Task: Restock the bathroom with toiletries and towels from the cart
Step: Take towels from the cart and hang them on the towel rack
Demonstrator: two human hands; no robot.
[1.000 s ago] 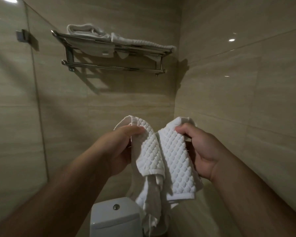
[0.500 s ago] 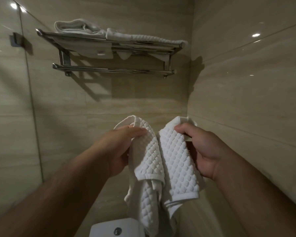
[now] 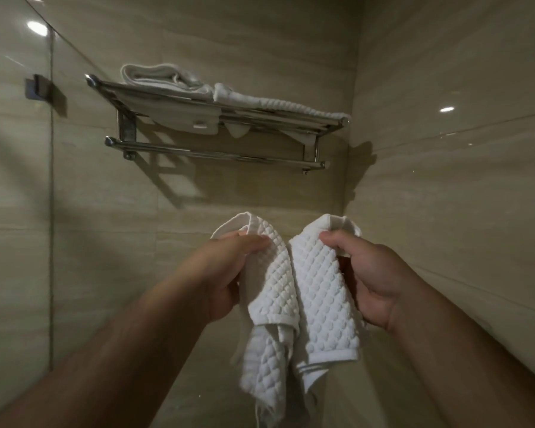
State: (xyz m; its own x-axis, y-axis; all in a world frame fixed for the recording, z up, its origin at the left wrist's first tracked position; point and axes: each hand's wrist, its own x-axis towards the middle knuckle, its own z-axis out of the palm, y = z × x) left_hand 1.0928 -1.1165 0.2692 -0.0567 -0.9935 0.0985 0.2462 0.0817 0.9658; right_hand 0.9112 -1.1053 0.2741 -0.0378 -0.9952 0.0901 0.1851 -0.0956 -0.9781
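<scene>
Towel [image 3: 318, 291]: white, waffle-textured, held up between both hands in front of the tiled wall [image 3: 445, 196], its doubled lengths hanging below the wrists.
Left arm [image 3: 121, 350]: bare forearm reaching forward and up from the lower left.
Left hand [image 3: 226, 273]: thumb and fingers pinching the towel's upper left fold.
Right arm [image 3: 464, 350]: forearm rising from the lower right.
Right hand [image 3: 371, 282]: fingers curled, pinching the upper right fold.
Rack [image 3: 217, 151]: chrome, above both hands, carrying folded towels [image 3: 164, 77].

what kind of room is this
Probably a hotel bathroom: glossy beige wall tiles, a chrome towel rack with folded towels on its shelf, and a waffle towel held below it.
</scene>
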